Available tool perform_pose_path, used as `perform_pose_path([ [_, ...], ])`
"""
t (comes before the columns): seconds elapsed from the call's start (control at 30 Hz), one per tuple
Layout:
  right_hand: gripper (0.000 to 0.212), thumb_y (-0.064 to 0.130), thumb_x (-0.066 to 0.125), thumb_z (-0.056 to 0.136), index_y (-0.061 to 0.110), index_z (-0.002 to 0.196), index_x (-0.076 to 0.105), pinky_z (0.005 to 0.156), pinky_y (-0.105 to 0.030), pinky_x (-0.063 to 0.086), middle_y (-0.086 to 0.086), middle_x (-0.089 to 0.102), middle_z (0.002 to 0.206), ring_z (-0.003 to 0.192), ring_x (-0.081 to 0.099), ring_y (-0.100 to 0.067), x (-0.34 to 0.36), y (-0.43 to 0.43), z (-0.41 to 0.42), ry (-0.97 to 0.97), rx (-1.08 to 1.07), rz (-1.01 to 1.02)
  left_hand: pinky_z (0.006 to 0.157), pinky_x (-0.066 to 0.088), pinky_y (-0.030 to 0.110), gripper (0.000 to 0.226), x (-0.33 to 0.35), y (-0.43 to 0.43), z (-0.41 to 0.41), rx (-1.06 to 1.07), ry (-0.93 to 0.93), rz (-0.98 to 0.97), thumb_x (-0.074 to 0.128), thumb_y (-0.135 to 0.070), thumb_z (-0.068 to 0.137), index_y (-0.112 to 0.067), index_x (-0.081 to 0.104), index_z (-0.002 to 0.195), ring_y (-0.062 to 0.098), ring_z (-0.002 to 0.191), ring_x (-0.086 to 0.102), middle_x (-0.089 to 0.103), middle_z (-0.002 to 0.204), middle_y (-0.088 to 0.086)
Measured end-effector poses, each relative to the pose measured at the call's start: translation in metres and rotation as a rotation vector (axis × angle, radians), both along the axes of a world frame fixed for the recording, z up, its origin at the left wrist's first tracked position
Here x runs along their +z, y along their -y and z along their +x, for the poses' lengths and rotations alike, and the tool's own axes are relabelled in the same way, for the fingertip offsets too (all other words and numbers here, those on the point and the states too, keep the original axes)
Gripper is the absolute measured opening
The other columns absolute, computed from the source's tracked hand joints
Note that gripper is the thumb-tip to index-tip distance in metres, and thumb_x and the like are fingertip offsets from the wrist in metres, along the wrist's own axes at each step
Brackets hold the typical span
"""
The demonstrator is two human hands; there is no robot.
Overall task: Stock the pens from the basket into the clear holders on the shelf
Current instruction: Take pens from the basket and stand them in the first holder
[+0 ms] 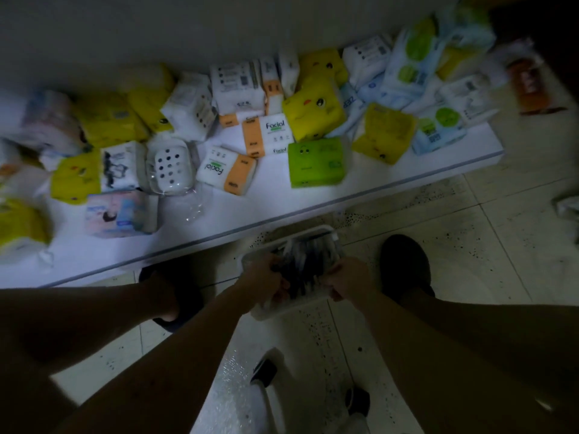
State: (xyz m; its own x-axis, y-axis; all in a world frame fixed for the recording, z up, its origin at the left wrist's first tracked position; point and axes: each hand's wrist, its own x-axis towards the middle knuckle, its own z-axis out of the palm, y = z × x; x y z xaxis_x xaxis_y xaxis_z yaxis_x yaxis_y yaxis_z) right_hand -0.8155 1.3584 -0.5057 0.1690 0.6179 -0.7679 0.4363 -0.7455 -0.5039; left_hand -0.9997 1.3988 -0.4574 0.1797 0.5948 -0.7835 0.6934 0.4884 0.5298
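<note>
A white plastic basket (300, 238) sits on the tiled floor between my feet, just in front of a low white shelf (360, 180). It holds several dark and white pens (308, 261) lying lengthwise. My left hand (266, 281) is inside the basket, closed around a bunch of pens at its left side. My right hand (347, 277) grips the basket's right rim, fingers curled over the edge. No clear pen holders are visible in this view.
The low shelf is crowded with tissue packs in yellow (313, 108), green (315, 161) and white-orange (225, 169) wrappers. My dark shoes (404, 261) flank the basket. A white wheeled object (266, 389) stands on the floor near me. The scene is dim.
</note>
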Motion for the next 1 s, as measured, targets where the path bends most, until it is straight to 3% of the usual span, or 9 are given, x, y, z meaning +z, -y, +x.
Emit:
perform_pose_path([
  [0.2, 0.022, 0.005, 0.069, 0.082, -0.001, 0.102, 0.062, 0.071, -0.039, 0.060, -0.021, 0.069, 0.085, 0.073, 0.069, -0.031, 0.072, 0.000, -0.005, 0.014, 0.229, 0.068, 0.055, 0.041, 0.024, 0.022, 0.062, 0.003, -0.005, 0.062, 0.045, 0.127, 0.042, -0.007, 0.093, -0.011, 0.062, 0.102, 0.016, 0.067, 0.051, 0.057, 0.081, 0.006],
  [0.3, 0.006, 0.004, 0.062, 0.086, 0.008, 0.082, 0.060, 0.055, -0.021, 0.051, -0.006, 0.062, 0.067, 0.058, 0.065, -0.018, 0.117, -0.003, -0.010, 0.047, 0.279, 0.182, 0.052, 0.038, 0.020, 0.025, 0.088, 0.009, -0.015, 0.057, 0.104, 0.308, 0.041, -0.030, 0.101, -0.013, 0.059, 0.102, 0.013, 0.064, 0.051, 0.059, 0.081, 0.004],
  [0.4, 0.024, 0.007, 0.056, 0.094, 0.011, 0.071, 0.051, 0.044, -0.019, 0.046, -0.003, 0.058, 0.054, 0.041, 0.058, -0.006, 0.160, -0.003, -0.022, -0.019, 0.139, 0.320, 0.045, 0.035, 0.025, 0.016, 0.116, 0.014, -0.025, 0.071, 0.234, 0.457, 0.045, -0.031, 0.100, -0.021, 0.056, 0.095, 0.016, 0.051, 0.044, 0.050, 0.067, 0.005],
  [0.47, 0.032, 0.018, 0.056, 0.096, 0.016, 0.064, 0.055, 0.052, -0.022, 0.047, -0.005, 0.059, 0.059, 0.050, 0.061, -0.010, 0.186, -0.001, -0.031, -0.015, 0.129, 0.461, 0.046, 0.034, 0.025, 0.012, 0.139, 0.014, -0.027, 0.136, 0.330, 0.455, 0.048, -0.017, 0.099, -0.019, 0.056, 0.091, 0.018, 0.046, 0.040, 0.048, 0.059, 0.006],
  [0.57, 0.036, 0.030, 0.060, 0.094, 0.022, 0.059, 0.058, 0.060, -0.028, 0.041, 0.001, 0.057, 0.058, 0.060, 0.057, -0.013, 0.223, 0.000, -0.043, 0.029, 0.167, 0.620, 0.050, 0.037, 0.023, 0.013, 0.181, 0.010, -0.029, 0.186, 0.388, 0.530, 0.045, -0.007, 0.098, -0.014, 0.055, 0.094, 0.016, 0.055, 0.046, 0.057, 0.074, 0.003],
  [0.67, 0.027, 0.021, 0.066, 0.090, 0.026, 0.064, 0.059, 0.064, -0.028, 0.051, 0.007, 0.059, 0.062, 0.063, 0.062, -0.012, 0.265, -0.001, -0.058, -0.031, 0.165, 0.744, 0.049, 0.036, 0.011, 0.020, 0.227, 0.006, -0.035, 0.141, 0.298, 0.778, 0.041, -0.030, 0.102, -0.020, 0.058, 0.098, 0.004, 0.057, 0.050, 0.062, 0.080, -0.006],
  [0.77, 0.019, 0.000, 0.067, 0.086, 0.018, 0.085, 0.060, 0.071, -0.044, 0.059, -0.003, 0.065, 0.087, 0.081, 0.070, -0.026, 0.309, -0.003, -0.073, -0.212, 0.102, 0.824, 0.053, 0.045, 0.024, 0.024, 0.271, 0.005, -0.044, 0.176, 0.376, 0.920, 0.043, -0.038, 0.100, -0.027, 0.063, 0.093, 0.005, 0.061, 0.056, 0.062, 0.075, -0.007],
  [0.87, 0.027, -0.004, 0.068, 0.082, 0.020, 0.086, 0.056, 0.072, -0.046, 0.059, -0.004, 0.066, 0.087, 0.082, 0.071, -0.025, 0.350, -0.009, -0.085, -0.243, 0.102, 0.931, 0.069, 0.055, 0.041, 0.011, 0.313, 0.006, -0.053, 0.286, 0.558, 0.923, 0.059, -0.026, 0.093, -0.023, 0.066, 0.086, 0.016, 0.069, 0.063, 0.065, 0.072, 0.002],
  [1.0, 0.013, 0.008, 0.063, 0.091, 0.018, 0.084, 0.057, 0.067, -0.039, 0.060, -0.001, 0.068, 0.076, 0.078, 0.071, -0.019, 0.401, -0.018, -0.097, -0.267, 0.099, 1.079, 0.076, 0.054, 0.028, 0.015, 0.363, -0.003, -0.070, 0.251, 0.579, 1.067, 0.067, -0.009, 0.086, -0.024, 0.066, 0.085, 0.008, 0.076, 0.063, 0.068, 0.079, -0.001],
])
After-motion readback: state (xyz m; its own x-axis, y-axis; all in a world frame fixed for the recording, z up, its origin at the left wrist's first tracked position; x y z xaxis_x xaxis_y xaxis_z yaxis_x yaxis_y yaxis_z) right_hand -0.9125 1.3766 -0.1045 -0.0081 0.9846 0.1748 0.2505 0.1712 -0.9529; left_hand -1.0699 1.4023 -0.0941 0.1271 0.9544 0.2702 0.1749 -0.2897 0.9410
